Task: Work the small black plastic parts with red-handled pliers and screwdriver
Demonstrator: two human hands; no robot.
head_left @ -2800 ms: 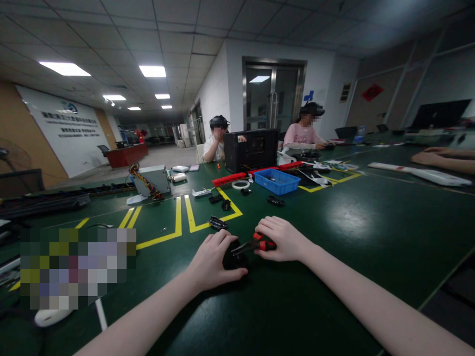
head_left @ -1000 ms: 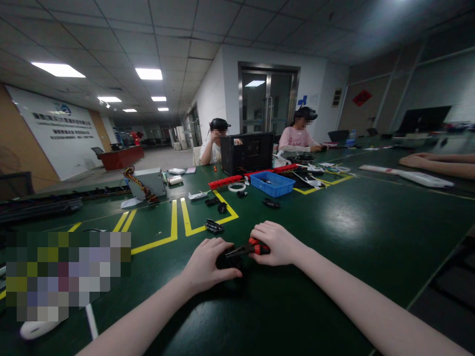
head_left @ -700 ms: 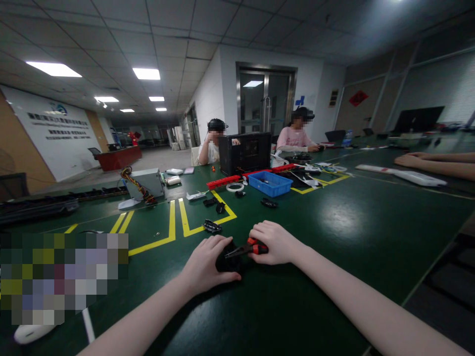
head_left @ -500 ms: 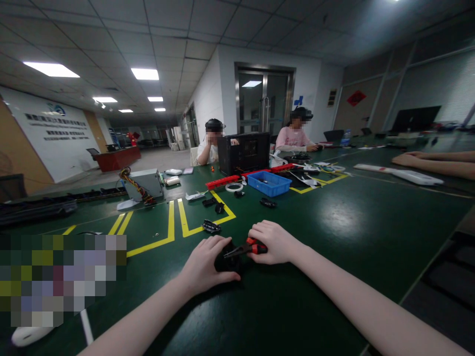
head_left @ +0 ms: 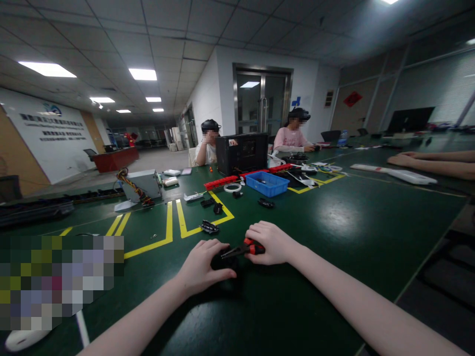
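My right hand (head_left: 272,242) is closed around the red-and-black handles of needle-nose pliers (head_left: 238,250). Their jaws point left, toward the space between my left thumb and fingers. Curved around a dark part (head_left: 224,263) on the table, my left hand (head_left: 200,263) has its thumb on the near side and its fingers on the far side. That part is black and its exact shape is too dark to make out. Just beyond my left hand lies a black plastic piece (head_left: 210,227), near a yellow tape corner.
A blue bin (head_left: 267,187) stands ahead on the green table (head_left: 315,277), beside red strips and a black computer case (head_left: 243,154). Left of these is a power supply (head_left: 143,187) with coloured wires. Two people sit opposite; another person's forearms (head_left: 434,163) rest at right.
The view has shifted slightly, moving everything a little to the left. Both hands and the pliers keep nearly the same pose over the dark part.
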